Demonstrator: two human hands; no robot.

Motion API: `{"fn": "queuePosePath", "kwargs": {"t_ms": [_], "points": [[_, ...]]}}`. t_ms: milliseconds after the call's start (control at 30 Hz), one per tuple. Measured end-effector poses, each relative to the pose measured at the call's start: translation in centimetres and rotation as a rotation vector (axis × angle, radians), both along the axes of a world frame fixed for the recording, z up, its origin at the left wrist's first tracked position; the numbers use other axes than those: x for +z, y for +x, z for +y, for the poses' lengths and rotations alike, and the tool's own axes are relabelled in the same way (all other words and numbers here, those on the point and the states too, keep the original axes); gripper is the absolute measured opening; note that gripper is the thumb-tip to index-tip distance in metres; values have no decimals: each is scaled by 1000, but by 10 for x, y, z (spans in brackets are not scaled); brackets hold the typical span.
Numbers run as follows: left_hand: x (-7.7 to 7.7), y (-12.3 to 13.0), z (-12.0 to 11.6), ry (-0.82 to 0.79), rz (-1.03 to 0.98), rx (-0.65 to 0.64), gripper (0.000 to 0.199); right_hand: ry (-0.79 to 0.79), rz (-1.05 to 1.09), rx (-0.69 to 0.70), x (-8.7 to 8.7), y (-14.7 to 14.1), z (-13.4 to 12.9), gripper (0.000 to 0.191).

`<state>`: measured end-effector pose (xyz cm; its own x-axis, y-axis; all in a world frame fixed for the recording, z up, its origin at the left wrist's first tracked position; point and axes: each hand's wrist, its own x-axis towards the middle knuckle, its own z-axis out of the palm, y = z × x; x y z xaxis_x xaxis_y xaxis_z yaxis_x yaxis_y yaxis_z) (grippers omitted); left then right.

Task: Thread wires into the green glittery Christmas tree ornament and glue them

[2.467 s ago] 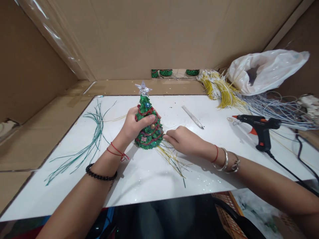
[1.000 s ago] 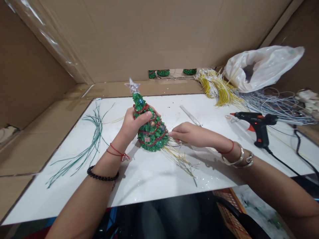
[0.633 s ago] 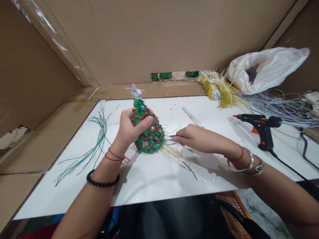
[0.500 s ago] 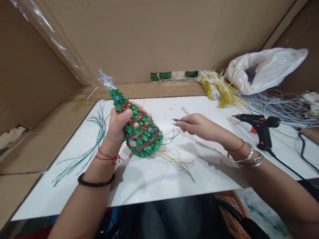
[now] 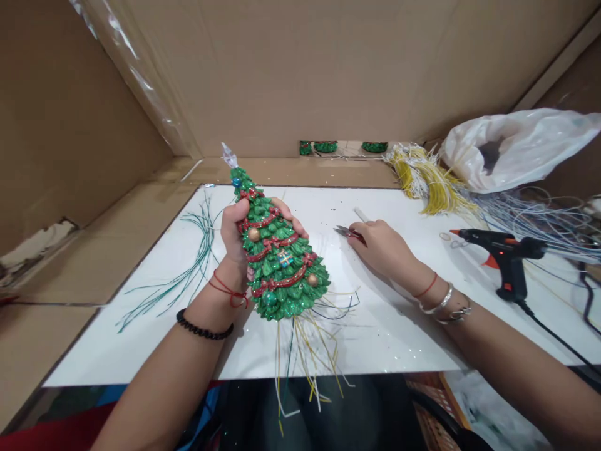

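My left hand is closed round the upper half of a green glittery Christmas tree ornament, tilted with its star tip up and to the left. Red garlands, gold balls and a small gift decorate its front. Yellow, white, green and blue wires hang out from under its base. At the right, my right hand is low over the white board, its fingers closed on small scissors with pointed blades and dark red handles. Part of the handles is hidden by the fingers.
Green wires lie on the white board at left. A black glue gun stands at right, its cord trailing. Behind are yellow wire bundles, blue-white wires and a white plastic bag. Cardboard walls enclose the board.
The tree has been turned in my left hand, showing another side, and its wires now hang over the board's near edge. My right hand has lowered towards the board with the scissors.
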<state>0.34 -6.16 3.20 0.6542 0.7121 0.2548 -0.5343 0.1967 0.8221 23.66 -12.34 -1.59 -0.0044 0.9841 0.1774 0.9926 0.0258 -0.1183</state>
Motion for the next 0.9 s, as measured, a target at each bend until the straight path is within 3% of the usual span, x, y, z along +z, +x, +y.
{"fn": "queuePosePath", "kwargs": {"t_ms": [200, 367, 467, 600, 700, 800, 900], "points": [[3, -5, 2, 3, 55, 72, 47, 62, -16, 7, -5, -1, -2, 26], [4, -30, 24, 66, 63, 194, 54, 133, 11, 31, -6, -6, -3, 26], [5, -44, 32, 61, -69, 339, 56, 200, 41, 49, -3, -14, -2, 28], [11, -53, 24, -59, -300, 383, 51, 255, 60, 114, 4, -33, 8, 28], [14, -54, 17, -89, -357, 437, 50, 234, 59, 194, 7, -50, 31, 24], [13, -57, 18, -136, -338, 489, 50, 189, 76, 229, 8, -66, 71, 26], [8, -62, 24, -204, -375, 419, 49, 125, 99, 274, 6, -82, 116, 27]]}}
